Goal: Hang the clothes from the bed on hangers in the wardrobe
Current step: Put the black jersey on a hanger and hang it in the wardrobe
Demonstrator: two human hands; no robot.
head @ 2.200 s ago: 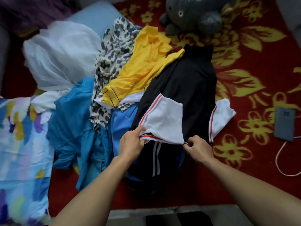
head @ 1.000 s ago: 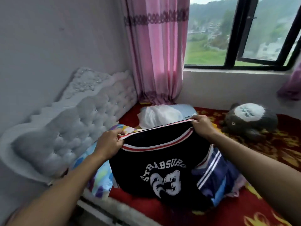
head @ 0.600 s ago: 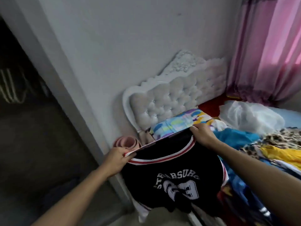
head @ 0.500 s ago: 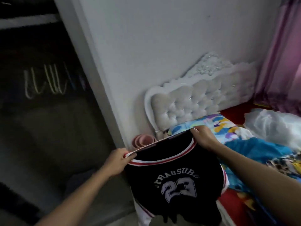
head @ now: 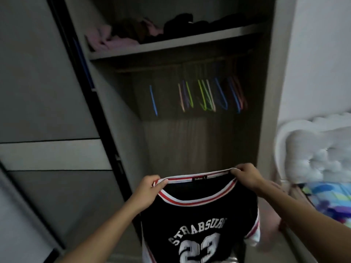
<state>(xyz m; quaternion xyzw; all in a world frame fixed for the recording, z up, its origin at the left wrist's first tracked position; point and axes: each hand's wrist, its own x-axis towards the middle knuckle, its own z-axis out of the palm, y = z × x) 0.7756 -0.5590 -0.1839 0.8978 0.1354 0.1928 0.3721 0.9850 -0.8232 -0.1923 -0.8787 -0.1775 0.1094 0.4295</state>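
Your left hand (head: pixel 150 188) is clamped on the left end of the jersey (head: pixel 199 215) collar, fingers curled over the red-and-white trim. Your right hand (head: pixel 247 176) pinches the right end of the same collar, slightly higher. The collar is stretched open between the two hands.

The jersey is black, printed side toward you, with white lettering and the number 23. It hangs free below your hands, in front of the lower part of the open wardrobe (head: pixel 190 145).

Inside, coloured hangers (head: pixel 205 95) hang bare beneath a shelf (head: pixel 171 44), well above the jersey. Most are bunched toward the right; one blue hanger (head: pixel 153 100) hangs apart on the left. Clothes (head: pixel 114 37), pink and dark, lie heaped on the shelf. A sliding door (head: pixel 47 111) stands at the left of the opening.

At the right, past the wardrobe side, a white tufted headboard (head: pixel 313 154) and a multicoloured bedsheet (head: pixel 330 198) are in view, both blurred.
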